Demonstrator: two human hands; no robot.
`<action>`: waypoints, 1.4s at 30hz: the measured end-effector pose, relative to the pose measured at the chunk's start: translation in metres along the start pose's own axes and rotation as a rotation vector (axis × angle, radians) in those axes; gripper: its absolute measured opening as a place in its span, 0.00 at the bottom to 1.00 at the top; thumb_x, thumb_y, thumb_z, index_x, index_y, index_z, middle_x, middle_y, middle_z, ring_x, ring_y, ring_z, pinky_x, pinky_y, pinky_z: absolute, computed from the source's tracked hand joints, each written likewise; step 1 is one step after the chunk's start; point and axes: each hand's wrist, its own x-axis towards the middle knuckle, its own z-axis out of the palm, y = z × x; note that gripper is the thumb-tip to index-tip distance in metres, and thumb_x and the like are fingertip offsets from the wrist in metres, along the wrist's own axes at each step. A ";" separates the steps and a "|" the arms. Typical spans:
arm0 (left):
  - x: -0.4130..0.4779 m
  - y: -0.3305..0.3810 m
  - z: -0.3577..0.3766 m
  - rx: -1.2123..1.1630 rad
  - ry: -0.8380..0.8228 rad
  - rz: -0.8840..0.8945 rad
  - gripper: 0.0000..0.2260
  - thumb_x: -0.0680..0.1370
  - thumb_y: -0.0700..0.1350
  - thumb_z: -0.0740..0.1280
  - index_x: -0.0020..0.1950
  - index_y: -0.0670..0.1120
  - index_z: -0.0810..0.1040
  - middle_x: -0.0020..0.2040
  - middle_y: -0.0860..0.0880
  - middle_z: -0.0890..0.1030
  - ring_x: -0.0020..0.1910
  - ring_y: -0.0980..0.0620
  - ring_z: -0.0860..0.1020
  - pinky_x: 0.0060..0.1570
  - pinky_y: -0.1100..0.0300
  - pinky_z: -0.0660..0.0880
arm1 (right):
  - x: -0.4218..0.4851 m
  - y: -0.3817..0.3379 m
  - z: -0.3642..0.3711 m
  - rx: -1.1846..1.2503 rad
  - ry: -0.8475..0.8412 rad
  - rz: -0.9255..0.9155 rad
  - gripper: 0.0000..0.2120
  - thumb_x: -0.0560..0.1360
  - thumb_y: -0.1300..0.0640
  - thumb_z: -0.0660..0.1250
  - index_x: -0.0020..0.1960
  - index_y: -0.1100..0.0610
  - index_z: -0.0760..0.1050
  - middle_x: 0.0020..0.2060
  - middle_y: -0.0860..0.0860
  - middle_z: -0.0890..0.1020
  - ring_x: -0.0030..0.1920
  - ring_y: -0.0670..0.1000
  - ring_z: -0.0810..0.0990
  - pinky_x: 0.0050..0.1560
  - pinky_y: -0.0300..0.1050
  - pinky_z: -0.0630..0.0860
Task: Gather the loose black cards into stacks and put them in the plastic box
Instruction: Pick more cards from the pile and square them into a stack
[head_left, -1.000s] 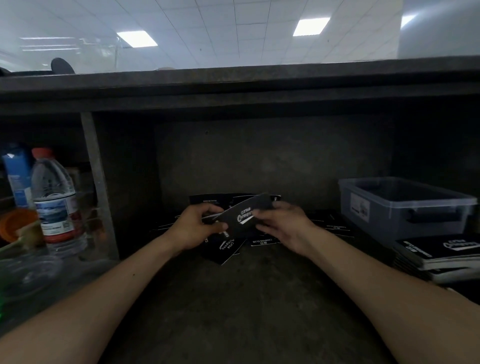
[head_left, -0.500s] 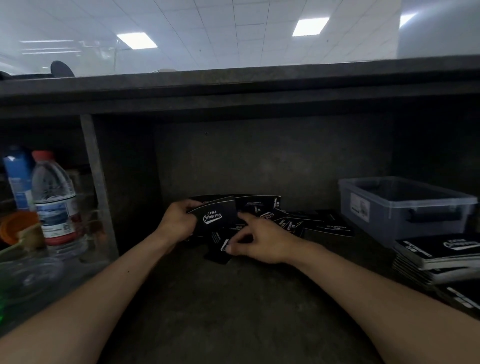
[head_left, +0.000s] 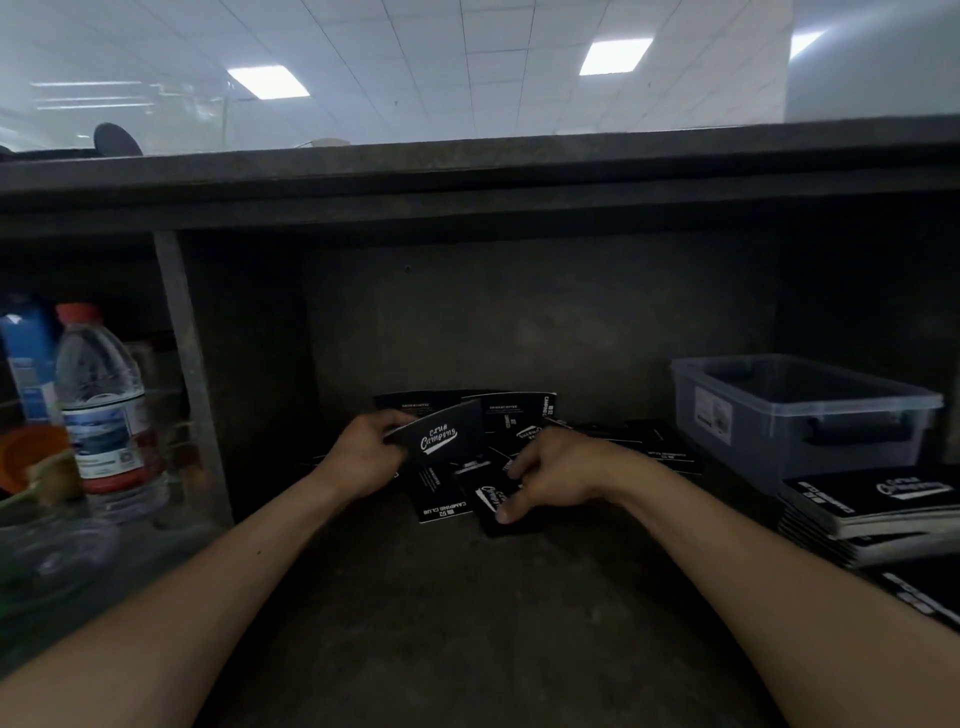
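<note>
Now, with our left hand clamped on a small stack and our right hand pinching a loose card off the counter, we risk fumbling it in this gloom and fanning the stack, well short of the box.

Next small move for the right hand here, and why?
Probably lift the card the right hand pinches and add it to the stack the left hand holds: more loose cards lie on the shelf behind, ungathered.
</note>
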 end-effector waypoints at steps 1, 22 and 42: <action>0.000 0.000 0.000 0.036 -0.017 0.005 0.18 0.75 0.29 0.65 0.62 0.42 0.80 0.55 0.44 0.83 0.55 0.48 0.81 0.57 0.54 0.79 | -0.001 0.000 -0.003 0.043 -0.039 -0.016 0.28 0.65 0.49 0.80 0.64 0.49 0.79 0.61 0.47 0.81 0.61 0.48 0.78 0.65 0.45 0.74; -0.008 0.013 0.006 0.061 -0.171 0.179 0.16 0.78 0.37 0.70 0.65 0.46 0.78 0.59 0.49 0.81 0.58 0.54 0.79 0.57 0.63 0.76 | 0.025 0.029 0.004 0.320 0.604 -0.164 0.25 0.67 0.53 0.80 0.61 0.52 0.77 0.55 0.48 0.80 0.55 0.48 0.78 0.57 0.44 0.75; -0.002 0.006 0.003 0.054 -0.036 0.055 0.15 0.76 0.33 0.68 0.57 0.49 0.79 0.47 0.51 0.82 0.46 0.53 0.81 0.46 0.62 0.79 | 0.014 0.028 -0.015 -0.091 0.124 0.243 0.40 0.54 0.32 0.80 0.56 0.56 0.77 0.54 0.52 0.80 0.54 0.52 0.79 0.45 0.42 0.75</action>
